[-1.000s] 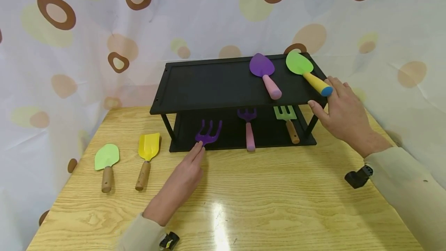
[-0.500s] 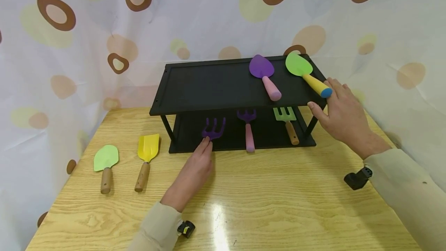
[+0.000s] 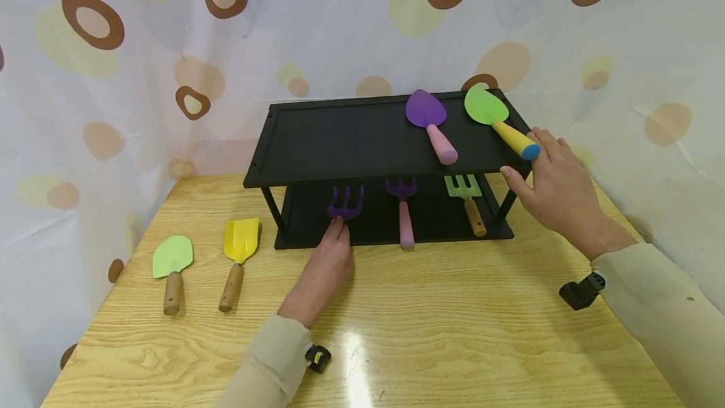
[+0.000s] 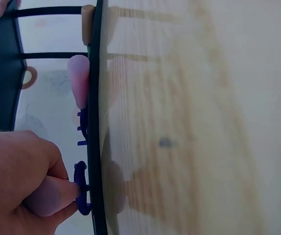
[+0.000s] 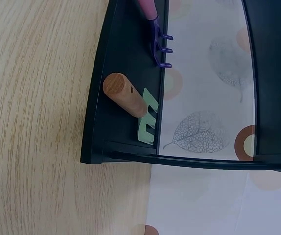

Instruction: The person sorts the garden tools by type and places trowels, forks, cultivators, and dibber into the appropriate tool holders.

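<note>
Gripping purple hand fork (image 3: 345, 212) in curled left hand (image 3: 330, 262) over lower shelf (image 3: 374, 225); touching rack (image 3: 334, 137) with loosely extended right hand (image 3: 563, 187). Seemingly done with four racked tools (image 3: 426, 109), leaving green trowel (image 3: 172, 255) and yellow shovel (image 3: 241, 240) on desk (image 3: 442, 332).

Worktop (image 3: 453, 326): yellowish wood, visible grain, bright glare streak (image 3: 357, 367) at near centre | Patterned cloth (image 3: 340, 30): white, hanging behind and along both sides, brown rings, peach and pale-green spots | Right wrist view: 2 grey leaf prints (image 5: 201, 132) on cloth
</note>
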The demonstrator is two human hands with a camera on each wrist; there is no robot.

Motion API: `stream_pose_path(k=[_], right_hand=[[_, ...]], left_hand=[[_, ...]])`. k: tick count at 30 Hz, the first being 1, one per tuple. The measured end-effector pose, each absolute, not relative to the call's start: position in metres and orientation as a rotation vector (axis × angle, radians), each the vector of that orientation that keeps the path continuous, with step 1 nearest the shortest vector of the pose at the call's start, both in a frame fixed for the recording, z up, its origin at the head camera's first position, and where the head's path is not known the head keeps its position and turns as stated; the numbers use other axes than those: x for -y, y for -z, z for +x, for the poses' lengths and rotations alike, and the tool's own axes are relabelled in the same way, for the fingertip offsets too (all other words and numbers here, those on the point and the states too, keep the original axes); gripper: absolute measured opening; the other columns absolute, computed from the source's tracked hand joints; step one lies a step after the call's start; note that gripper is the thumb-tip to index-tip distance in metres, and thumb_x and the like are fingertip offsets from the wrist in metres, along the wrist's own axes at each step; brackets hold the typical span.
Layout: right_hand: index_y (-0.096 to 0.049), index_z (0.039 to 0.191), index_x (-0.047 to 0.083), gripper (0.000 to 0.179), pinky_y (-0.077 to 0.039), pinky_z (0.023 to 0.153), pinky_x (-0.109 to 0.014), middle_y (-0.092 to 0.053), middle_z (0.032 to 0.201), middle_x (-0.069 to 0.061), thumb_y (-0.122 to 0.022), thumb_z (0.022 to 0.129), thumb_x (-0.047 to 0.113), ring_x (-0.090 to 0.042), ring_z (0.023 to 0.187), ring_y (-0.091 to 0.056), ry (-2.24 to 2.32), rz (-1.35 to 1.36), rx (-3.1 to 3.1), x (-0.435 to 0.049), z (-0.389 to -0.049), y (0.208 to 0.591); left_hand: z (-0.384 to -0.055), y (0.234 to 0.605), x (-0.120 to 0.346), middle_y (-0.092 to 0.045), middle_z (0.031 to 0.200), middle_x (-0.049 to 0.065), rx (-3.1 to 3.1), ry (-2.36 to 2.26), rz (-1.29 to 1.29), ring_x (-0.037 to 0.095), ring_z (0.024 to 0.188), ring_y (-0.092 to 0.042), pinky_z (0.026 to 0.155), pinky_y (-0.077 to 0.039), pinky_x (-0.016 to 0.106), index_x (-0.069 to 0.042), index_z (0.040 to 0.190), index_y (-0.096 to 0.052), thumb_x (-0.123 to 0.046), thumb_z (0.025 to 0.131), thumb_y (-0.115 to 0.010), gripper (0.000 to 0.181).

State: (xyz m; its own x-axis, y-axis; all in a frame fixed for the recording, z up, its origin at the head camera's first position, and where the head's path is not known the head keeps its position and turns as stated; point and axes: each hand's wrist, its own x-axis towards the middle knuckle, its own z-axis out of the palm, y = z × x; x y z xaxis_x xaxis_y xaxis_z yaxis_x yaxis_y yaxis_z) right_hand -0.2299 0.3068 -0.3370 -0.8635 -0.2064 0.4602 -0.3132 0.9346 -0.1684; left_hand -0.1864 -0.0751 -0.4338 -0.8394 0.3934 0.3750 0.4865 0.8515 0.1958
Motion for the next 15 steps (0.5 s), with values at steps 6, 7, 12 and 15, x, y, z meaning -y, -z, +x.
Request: stream_pose_path(k=[6,7,12,15], right_hand=[[-0.034,0.144,-0.016,0.075,-0.019,0.123,-0.056,-0.035,0.150,-0.034,-0.049,0.101,0.044,-0.051,0.136,-0.037,-0.339,0.381,2.649,-0.307,-0.231,0.338],[-0.034,0.144,-0.016,0.075,-0.019,0.123,-0.057,-0.035,0.150,-0.034,-0.050,0.101,0.044,-0.051,0.137,-0.036,-0.340,0.382,2.648,-0.307,-0.230,0.338],[-0.033,0.144,-0.017,0.075,-0.017,0.124,-0.055,-0.034,0.150,-0.035,-0.048,0.102,0.044,-0.051,0.137,-0.036,-0.347,0.376,2.657,-0.307,-0.231,0.338],[-0.032,0.145,-0.017,0.075,-0.017,0.124,-0.055,-0.033,0.150,-0.035,-0.047,0.102,0.043,-0.052,0.137,-0.035,-0.347,0.374,2.661,-0.307,-0.232,0.338]], left_hand=[[-0.192,0.437,0.071,-0.049,0.139,0.035,2.731,0.388,-0.672,0.044,0.131,-0.051,0.107,-0.048,0.043,0.019,0.130,-0.051,0.009,0.092,-0.057,0.039],[-0.193,0.438,0.070,-0.049,0.139,0.035,2.734,0.379,-0.676,0.044,0.131,-0.051,0.108,-0.047,0.044,0.020,0.130,-0.050,0.008,0.093,-0.057,0.039],[-0.197,0.438,0.067,-0.048,0.138,0.037,2.735,0.325,-0.688,0.044,0.132,-0.050,0.111,-0.044,0.045,0.021,0.130,-0.049,0.008,0.092,-0.057,0.041],[-0.200,0.438,0.065,-0.047,0.139,0.038,2.746,0.323,-0.687,0.045,0.133,-0.048,0.113,-0.042,0.045,0.022,0.131,-0.048,0.008,0.092,-0.057,0.042]])
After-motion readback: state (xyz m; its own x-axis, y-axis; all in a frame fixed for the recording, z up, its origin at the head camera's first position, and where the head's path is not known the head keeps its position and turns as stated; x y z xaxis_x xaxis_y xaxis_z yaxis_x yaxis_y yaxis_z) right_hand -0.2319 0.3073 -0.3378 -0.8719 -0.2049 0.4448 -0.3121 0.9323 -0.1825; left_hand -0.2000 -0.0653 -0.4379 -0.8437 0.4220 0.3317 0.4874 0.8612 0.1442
